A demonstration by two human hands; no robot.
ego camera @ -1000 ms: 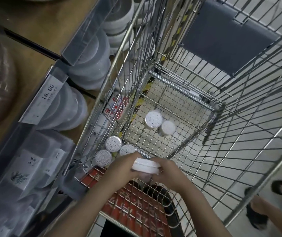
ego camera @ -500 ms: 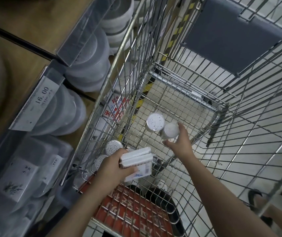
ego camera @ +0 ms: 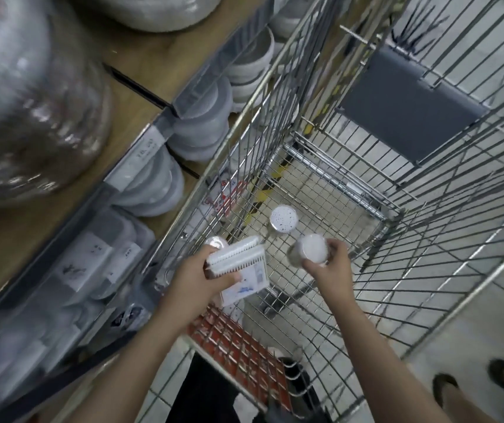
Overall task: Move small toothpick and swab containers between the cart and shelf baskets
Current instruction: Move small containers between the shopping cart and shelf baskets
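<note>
Fingers (ego camera: 334, 250) curl round a smooth cylindrical white-lidded jar (ego camera: 310, 248).

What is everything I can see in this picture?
Wire cart: one, silver, centre and right.
Speckled-lid container: one, white, standing on the cart floor.
Plain-lid container: one, white, held above the cart floor.
Flat ridged boxes: a small stack, white, held at the cart's near left corner.
Round tubs: several, pale, stacked on the left shelf.
Red panel: one, at the cart's near end.
Sandalled feet: two, bottom right.
Left hand: grips the boxes.
Right hand: grips the plain-lid container.
</note>
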